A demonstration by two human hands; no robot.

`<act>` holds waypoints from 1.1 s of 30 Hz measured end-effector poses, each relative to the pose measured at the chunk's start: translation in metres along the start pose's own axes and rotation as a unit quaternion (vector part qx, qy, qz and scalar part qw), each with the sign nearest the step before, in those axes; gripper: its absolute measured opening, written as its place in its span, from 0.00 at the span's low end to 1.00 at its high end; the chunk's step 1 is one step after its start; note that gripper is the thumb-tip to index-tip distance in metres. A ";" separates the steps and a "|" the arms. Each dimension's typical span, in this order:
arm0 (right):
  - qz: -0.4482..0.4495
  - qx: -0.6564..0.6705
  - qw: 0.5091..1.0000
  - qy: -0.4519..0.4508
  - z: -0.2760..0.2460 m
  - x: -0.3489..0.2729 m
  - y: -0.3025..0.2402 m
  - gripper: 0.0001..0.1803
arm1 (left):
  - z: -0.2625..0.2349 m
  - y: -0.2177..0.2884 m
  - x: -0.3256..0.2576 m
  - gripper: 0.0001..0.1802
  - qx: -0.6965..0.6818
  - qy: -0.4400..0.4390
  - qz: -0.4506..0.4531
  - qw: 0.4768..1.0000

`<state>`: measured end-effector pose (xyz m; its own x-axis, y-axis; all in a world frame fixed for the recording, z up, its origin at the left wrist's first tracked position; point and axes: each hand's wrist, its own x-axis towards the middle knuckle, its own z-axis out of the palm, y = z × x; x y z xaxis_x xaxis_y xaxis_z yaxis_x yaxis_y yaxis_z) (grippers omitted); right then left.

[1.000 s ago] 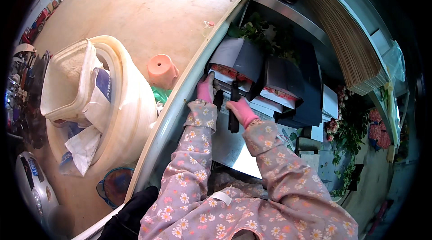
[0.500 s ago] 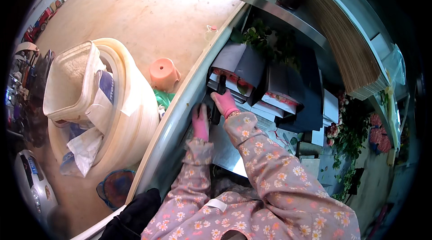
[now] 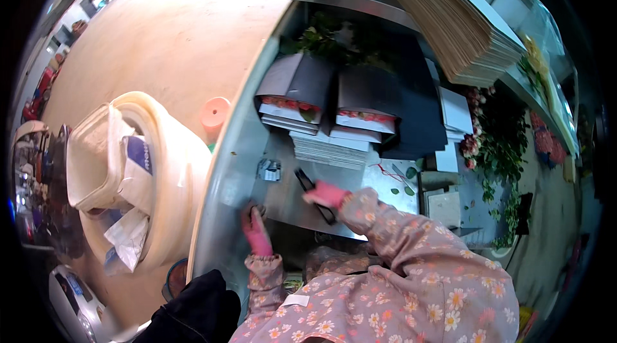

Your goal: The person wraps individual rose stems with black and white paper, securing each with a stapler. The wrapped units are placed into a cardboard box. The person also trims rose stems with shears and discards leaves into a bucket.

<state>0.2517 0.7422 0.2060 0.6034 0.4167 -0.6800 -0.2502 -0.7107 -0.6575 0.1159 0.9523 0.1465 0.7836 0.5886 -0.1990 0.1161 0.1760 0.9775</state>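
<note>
My right hand (image 3: 326,195), in a pink glove, is closed around a long black stapler (image 3: 326,212), tilted above the near part of the metal worktop (image 3: 283,196). To its left, my left hand (image 3: 257,234) has a pink glove with dark fingertips. Its fingers are curled together near the table's left rim; whatever they may hold is too small to make out. A small pile of silvery strips (image 3: 269,169) lies just beyond that hand. Farther off, two bouquets in dark wrapping paper, a left one (image 3: 292,79) and a right one (image 3: 367,92), show red blooms at their near ends.
White card stacks (image 3: 331,152) lie under the bouquets. Dark paper sheets (image 3: 418,115) and a grey block (image 3: 443,207) are at the right, beside leafy pink flowers (image 3: 495,124). A cardboard stack (image 3: 450,21) rests on the upper shelf. A big cream tub (image 3: 180,182) stands left.
My right hand has drawn the stapler nearer to me, away from the bouquets, and turned it. The left hand has pulled back too, uncovering the silvery strips. The view has shifted.
</note>
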 end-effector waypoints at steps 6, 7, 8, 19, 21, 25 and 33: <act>0.090 -0.217 0.934 0.269 -0.008 -0.035 0.177 0.37 | -0.003 -0.032 -0.055 0.17 0.070 -0.057 -0.051 0.995; 0.011 -0.199 0.921 0.335 -0.014 -0.040 0.186 0.34 | 0.010 -0.031 -0.062 0.17 0.060 -0.075 -0.053 0.994; -0.067 -0.182 0.898 0.396 -0.023 -0.047 0.196 0.30 | 0.024 -0.031 -0.072 0.16 0.050 -0.093 -0.056 0.993; -0.084 -0.501 0.831 0.227 -0.236 -0.111 0.226 0.21 | 0.250 0.053 -0.166 0.14 0.208 -0.270 0.264 0.902; -0.306 -0.470 0.765 0.316 -0.255 -0.165 0.205 0.15 | 0.296 0.093 -0.181 0.17 0.221 -0.236 0.352 0.878; -0.395 -0.467 0.750 0.250 -0.289 -0.287 0.192 0.21 | 0.385 0.167 -0.181 0.22 0.259 -0.149 0.508 0.807; -0.464 -0.080 0.882 -0.004 -0.411 -0.309 0.319 0.19 | 0.492 -0.085 -0.343 0.26 0.262 -0.814 -0.078 0.512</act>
<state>0.2967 0.1538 0.3405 0.4859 0.8651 0.1249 0.4595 -0.1313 -0.8784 0.1377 0.3473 0.1656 0.1604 -0.9144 -0.3717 0.0678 -0.3655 0.9283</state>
